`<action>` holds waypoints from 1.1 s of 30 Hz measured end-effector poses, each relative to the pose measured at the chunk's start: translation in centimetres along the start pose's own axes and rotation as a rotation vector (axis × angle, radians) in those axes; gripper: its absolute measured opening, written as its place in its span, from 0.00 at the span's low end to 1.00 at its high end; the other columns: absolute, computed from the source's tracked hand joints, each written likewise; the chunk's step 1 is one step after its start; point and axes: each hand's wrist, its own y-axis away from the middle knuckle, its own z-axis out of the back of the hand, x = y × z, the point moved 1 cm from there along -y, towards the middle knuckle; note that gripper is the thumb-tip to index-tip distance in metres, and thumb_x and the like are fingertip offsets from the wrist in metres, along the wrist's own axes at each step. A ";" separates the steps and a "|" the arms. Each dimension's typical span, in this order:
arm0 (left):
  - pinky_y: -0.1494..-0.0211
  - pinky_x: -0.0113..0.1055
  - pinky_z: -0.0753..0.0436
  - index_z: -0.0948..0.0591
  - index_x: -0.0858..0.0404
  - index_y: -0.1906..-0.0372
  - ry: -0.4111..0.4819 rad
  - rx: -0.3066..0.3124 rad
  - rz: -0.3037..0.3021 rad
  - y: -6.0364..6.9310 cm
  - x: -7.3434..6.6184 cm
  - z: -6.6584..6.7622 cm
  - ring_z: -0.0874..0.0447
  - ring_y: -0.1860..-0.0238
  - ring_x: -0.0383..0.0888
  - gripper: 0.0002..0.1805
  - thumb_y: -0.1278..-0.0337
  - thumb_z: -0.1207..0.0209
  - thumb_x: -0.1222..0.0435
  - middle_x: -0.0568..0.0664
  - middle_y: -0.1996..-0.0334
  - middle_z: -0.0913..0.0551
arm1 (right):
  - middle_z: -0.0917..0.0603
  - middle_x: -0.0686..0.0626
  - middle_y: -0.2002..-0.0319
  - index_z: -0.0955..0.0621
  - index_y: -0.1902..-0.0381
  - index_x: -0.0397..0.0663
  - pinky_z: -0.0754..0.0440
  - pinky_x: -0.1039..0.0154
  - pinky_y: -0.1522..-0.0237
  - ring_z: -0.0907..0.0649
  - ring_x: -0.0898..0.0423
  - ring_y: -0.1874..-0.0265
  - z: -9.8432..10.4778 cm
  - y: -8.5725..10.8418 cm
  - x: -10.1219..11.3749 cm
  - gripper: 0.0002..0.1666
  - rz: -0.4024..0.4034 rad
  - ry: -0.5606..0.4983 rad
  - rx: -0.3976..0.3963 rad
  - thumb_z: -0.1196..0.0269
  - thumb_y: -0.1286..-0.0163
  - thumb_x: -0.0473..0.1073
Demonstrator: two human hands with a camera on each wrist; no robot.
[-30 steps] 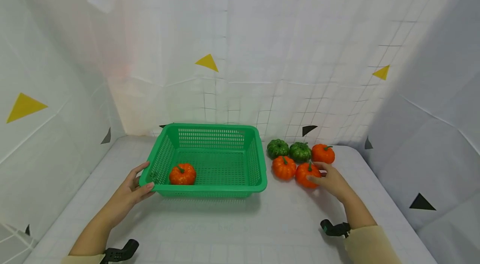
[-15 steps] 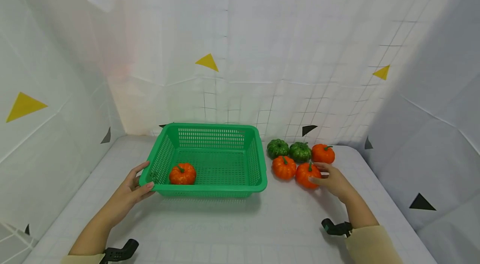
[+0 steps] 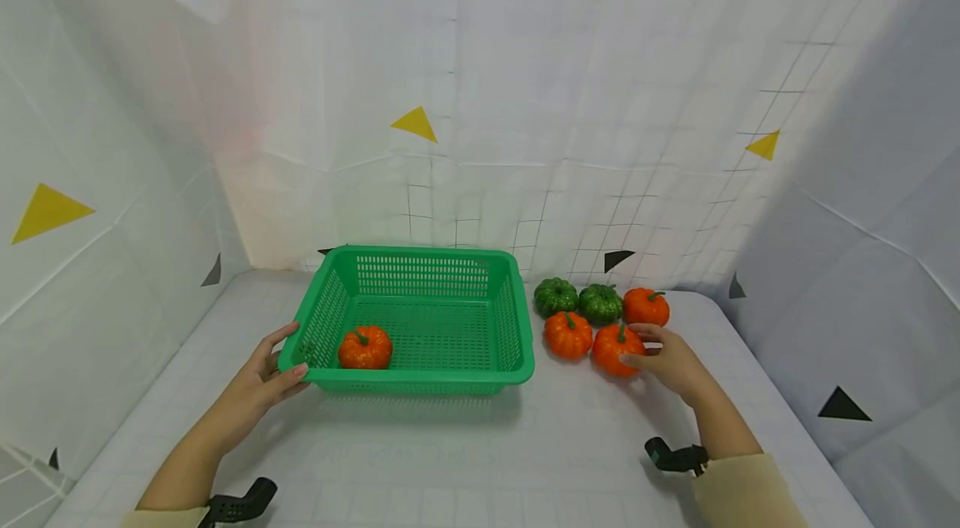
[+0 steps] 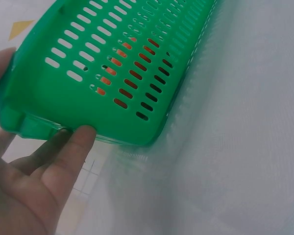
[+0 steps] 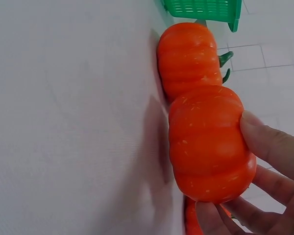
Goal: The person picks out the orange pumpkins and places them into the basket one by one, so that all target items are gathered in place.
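Observation:
A green plastic basket (image 3: 420, 378) with slotted walls stands on the white table. My left hand (image 3: 251, 395) holds its near left corner, thumb and fingers on the rim and wall. Inside the basket, near that corner, sits an orange mini pumpkin (image 3: 365, 348), partly visible through the slots in the left wrist view. To the right of the basket, my right hand (image 3: 675, 363) grips another orange pumpkin (image 5: 210, 144) from its right side, with the thumb and fingers spread about it. The hand hides part of that pumpkin.
Next to the gripped pumpkin stand an orange pumpkin (image 3: 567, 336) on its left and another orange one (image 3: 647, 307) behind. Two green pumpkins (image 3: 556, 297) are at the back, close to the basket's right wall. White sheeting (image 3: 480, 95) encloses the table.
The right hand and the pumpkin it grips have shifted very slightly to the right. The left hand and the basket have stayed put.

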 end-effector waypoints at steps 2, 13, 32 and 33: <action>0.41 0.34 0.18 0.58 0.54 0.19 0.003 0.002 -0.003 0.0 0.0 0.0 0.23 0.46 0.31 0.44 0.27 0.43 0.62 0.75 0.30 0.44 | 0.32 0.31 0.32 0.33 0.28 0.36 0.21 0.38 0.43 0.26 0.31 0.39 0.2 0.2 0.3 0.47 0.010 0.014 -0.003 0.28 0.37 0.53; 0.41 0.34 0.18 0.58 0.55 0.19 0.001 0.004 -0.012 0.0 0.0 0.1 0.23 0.46 0.31 0.44 0.26 0.44 0.63 0.75 0.30 0.44 | 0.32 0.33 0.31 0.35 0.27 0.38 0.18 0.40 0.46 0.27 0.32 0.39 1.3 1.4 2.6 0.51 0.026 0.021 -0.004 0.27 0.38 0.56; 0.41 0.34 0.18 0.58 0.54 0.19 0.004 -0.001 0.005 -0.1 0.1 0.1 0.22 0.46 0.32 0.44 0.27 0.43 0.62 0.74 0.30 0.44 | 0.26 0.33 0.36 0.31 0.28 0.44 0.17 0.43 0.47 0.22 0.36 0.41 1.9 2.8 8.7 0.48 0.148 0.065 0.035 0.28 0.39 0.61; 0.41 0.34 0.18 0.58 0.54 0.19 0.005 -0.003 0.008 0.0 0.2 0.1 0.22 0.46 0.32 0.44 0.27 0.43 0.62 0.75 0.30 0.44 | 0.25 0.34 0.37 0.31 0.29 0.44 0.16 0.44 0.48 0.22 0.36 0.42 1.9 2.8 9.1 0.48 0.155 0.067 0.039 0.28 0.39 0.61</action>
